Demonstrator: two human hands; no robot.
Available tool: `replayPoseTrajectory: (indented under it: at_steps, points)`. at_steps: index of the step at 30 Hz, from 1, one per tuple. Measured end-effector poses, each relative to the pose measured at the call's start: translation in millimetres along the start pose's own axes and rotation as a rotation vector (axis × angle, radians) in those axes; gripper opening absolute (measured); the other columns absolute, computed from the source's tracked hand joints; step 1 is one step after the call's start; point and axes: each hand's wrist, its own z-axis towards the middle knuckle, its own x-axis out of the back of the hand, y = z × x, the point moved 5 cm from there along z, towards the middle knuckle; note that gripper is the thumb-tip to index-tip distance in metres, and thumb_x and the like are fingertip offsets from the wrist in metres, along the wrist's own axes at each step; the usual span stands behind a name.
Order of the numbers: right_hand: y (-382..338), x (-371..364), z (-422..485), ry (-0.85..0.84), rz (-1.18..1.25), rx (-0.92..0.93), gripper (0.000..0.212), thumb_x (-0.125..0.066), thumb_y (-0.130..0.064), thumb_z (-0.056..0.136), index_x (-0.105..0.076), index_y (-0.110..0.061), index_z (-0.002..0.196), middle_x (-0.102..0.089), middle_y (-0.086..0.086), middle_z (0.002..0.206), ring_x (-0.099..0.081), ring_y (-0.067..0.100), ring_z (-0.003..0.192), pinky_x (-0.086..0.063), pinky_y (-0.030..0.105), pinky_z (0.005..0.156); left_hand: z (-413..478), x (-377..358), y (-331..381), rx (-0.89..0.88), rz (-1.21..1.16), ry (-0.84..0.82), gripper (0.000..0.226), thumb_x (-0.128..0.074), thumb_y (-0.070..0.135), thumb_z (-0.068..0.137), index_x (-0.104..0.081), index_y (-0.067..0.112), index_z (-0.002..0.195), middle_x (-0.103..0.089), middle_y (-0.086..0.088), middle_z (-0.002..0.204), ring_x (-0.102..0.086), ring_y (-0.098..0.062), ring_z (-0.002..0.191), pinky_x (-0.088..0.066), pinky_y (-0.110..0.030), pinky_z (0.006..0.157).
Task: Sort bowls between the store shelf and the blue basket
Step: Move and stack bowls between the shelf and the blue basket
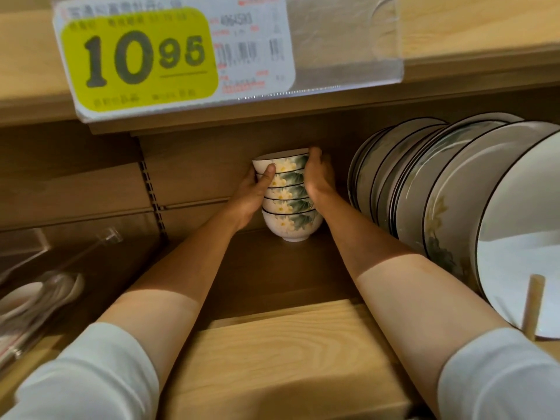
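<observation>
2 white sleeves (91, 374) lie nearest, the bare arms crossing the pale front lip of the store shelf (288, 344) into its darker recess. Left of the left hand (251, 195) pale spoons (45, 295) lie behind a clear divider. Right of the right hand (318, 174) a row of plates (454, 189) stands on edge behind 1 wooden peg (535, 304).

Between the hands is a stack of 5 flowered bowls (288, 204), its foot apparently on the shelf board. The left hand grips the stack's left side, thumb laid over the top 2 bowls. The right hand curls round the right side, its fingers hidden behind. The blue basket is not in view.

Both hands sit high on the stack, so a lift could part the nested bowls or tip the lower ones. The right arm passes just beside the plates and a sideways swing could knock them. The price tag (142, 59) overhangs the way out.
</observation>
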Motion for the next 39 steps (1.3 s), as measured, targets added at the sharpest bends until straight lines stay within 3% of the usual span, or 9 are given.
replayPoseTrajectory:
  at_steps: [4,7,12,17,24,29,32,36,39]
  points:
    - [2,-1,0,-0.012,0.006,0.001,0.055,-0.032,-0.047,0.1,-0.037,-0.013,0.143,-0.047,0.013,0.143,-0.045,0.032,0.129,-0.034,0.039,0.105,-1,-1,-1,-0.018,0.015,0.039,0.045,-0.051,0.038,0.097,-0.045,0.017,0.137,-0.064,0.006,0.117,-0.064,-0.002,0.101,-0.052,-0.015,0.076]
    - [3,-1,0,-0.012,0.024,0.009,0.054,-0.034,-0.048,0.1,-0.038,-0.014,0.142,-0.049,0.012,0.141,-0.047,0.031,0.127,-0.035,0.037,0.101,-1,-1,-2,-0.018,0.028,0.051,0.049,-0.052,0.039,0.097,-0.044,0.016,0.139,-0.063,0.001,0.122,-0.063,-0.007,0.105,-0.052,-0.018,0.08]
    - [5,-1,-3,-0.004,0.045,0.009,0.054,-0.037,-0.047,0.099,-0.036,-0.014,0.141,-0.051,0.011,0.138,-0.049,0.03,0.124,-0.038,0.037,0.099,-2,-1,-3,-0.022,0.047,0.063,0.05,-0.053,0.042,0.096,-0.044,0.018,0.139,-0.065,0.01,0.116,-0.063,0.003,0.099,-0.053,-0.013,0.073]
    - [6,-2,-6,-0.012,0.048,-0.002,0.054,-0.039,-0.049,0.099,-0.037,-0.014,0.14,-0.052,0.011,0.135,-0.051,0.029,0.122,-0.039,0.034,0.097,-3,0,-3,-0.003,0.063,0.08,0.053,-0.055,0.043,0.095,-0.043,0.019,0.141,-0.064,0.003,0.124,-0.063,-0.006,0.107,-0.053,-0.021,0.084]
    - [7,-4,-9,-0.006,0.057,0.005,0.052,-0.038,-0.048,0.099,-0.039,-0.015,0.14,-0.052,0.01,0.136,-0.051,0.029,0.123,-0.037,0.032,0.095,-8,-2,2,0.021,0.074,0.082,0.047,-0.053,0.037,0.097,-0.044,0.017,0.139,-0.064,0.004,0.119,-0.064,0.0,0.099,-0.053,-0.013,0.072]
    - [10,-2,-15,0.006,0.1,-0.02,0.056,-0.033,-0.053,0.1,-0.036,-0.02,0.145,-0.048,0.011,0.143,-0.047,0.029,0.13,-0.036,0.042,0.109,-14,-4,13,0.069,0.112,0.095,0.048,-0.054,0.04,0.096,-0.044,0.02,0.139,-0.062,0.004,0.121,-0.062,-0.003,0.1,-0.05,-0.015,0.073]
    - [11,2,-24,-0.009,0.072,-0.069,0.061,-0.026,-0.057,0.099,-0.03,-0.021,0.148,-0.044,0.014,0.145,-0.045,0.032,0.131,-0.035,0.044,0.109,-26,-4,26,0.114,0.139,0.133,0.051,-0.05,0.044,0.097,-0.04,0.02,0.141,-0.055,0.008,0.12,-0.056,-0.005,0.101,-0.045,-0.012,0.07]
    - [5,14,-46,-0.014,0.06,-0.105,0.062,-0.022,-0.057,0.1,-0.035,-0.019,0.147,-0.046,0.015,0.144,-0.047,0.033,0.13,-0.035,0.044,0.109,-55,-6,40,0.192,0.178,0.172,0.063,-0.037,0.057,0.097,-0.034,0.018,0.147,-0.044,-0.003,0.147,-0.046,-0.019,0.129,-0.038,-0.027,0.096]
    - [-3,27,-64,-0.027,0.059,-0.135,0.062,-0.021,-0.054,0.101,-0.042,-0.015,0.144,-0.05,0.015,0.142,-0.049,0.032,0.128,-0.036,0.04,0.108,-85,-12,58,0.217,0.128,0.219,0.055,-0.031,0.052,0.101,-0.039,0.019,0.145,-0.044,-0.005,0.148,-0.045,-0.02,0.129,-0.034,-0.026,0.091]
